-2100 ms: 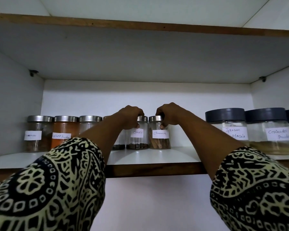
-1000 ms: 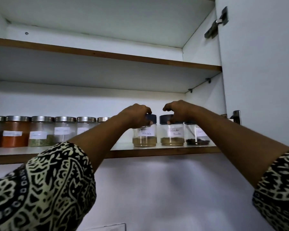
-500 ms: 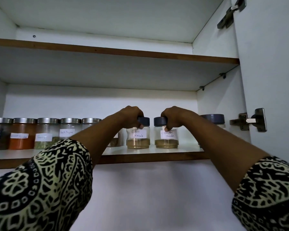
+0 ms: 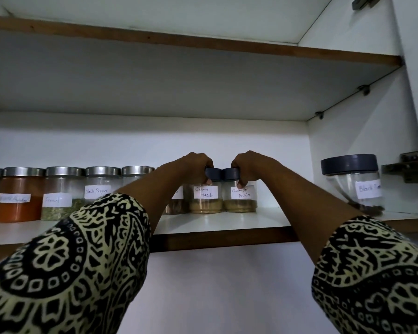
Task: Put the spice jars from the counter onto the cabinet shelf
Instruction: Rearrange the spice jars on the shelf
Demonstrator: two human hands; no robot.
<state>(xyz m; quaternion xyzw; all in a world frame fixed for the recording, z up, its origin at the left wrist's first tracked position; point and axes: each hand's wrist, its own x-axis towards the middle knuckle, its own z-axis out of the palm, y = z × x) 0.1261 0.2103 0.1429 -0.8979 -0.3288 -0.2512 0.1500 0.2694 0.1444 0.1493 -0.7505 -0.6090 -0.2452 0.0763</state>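
Two clear jars with dark lids stand side by side on the white cabinet shelf (image 4: pixel 227 226). My left hand (image 4: pixel 196 165) grips the lid of the Garam Masala jar (image 4: pixel 205 201). My right hand (image 4: pixel 249 165) grips the lid of the Coriander Powder jar (image 4: pixel 240 201). The two jars touch each other and rest on the shelf, pushed back from its front edge. To their left runs a row of steel-lidded jars, among them Black Pepper (image 4: pixel 99 186), a green-spice jar (image 4: pixel 58 198) and an orange powder jar (image 4: pixel 17 198). My left forearm hides part of that row.
A larger dark-lidded jar (image 4: pixel 352 184) stands alone at the shelf's right end, near the door hinge (image 4: pixel 408 167). An upper shelf (image 4: pixel 203 47) hangs above. The open cabinet door is at the far right. Bare shelf lies between the held jars and the right jar.
Earlier my hands were on the steel-lidded Cloves and Cinnamon jars. Since then they took the two dark-lidded jars and slid them left, together, next to the steel-lidded row.
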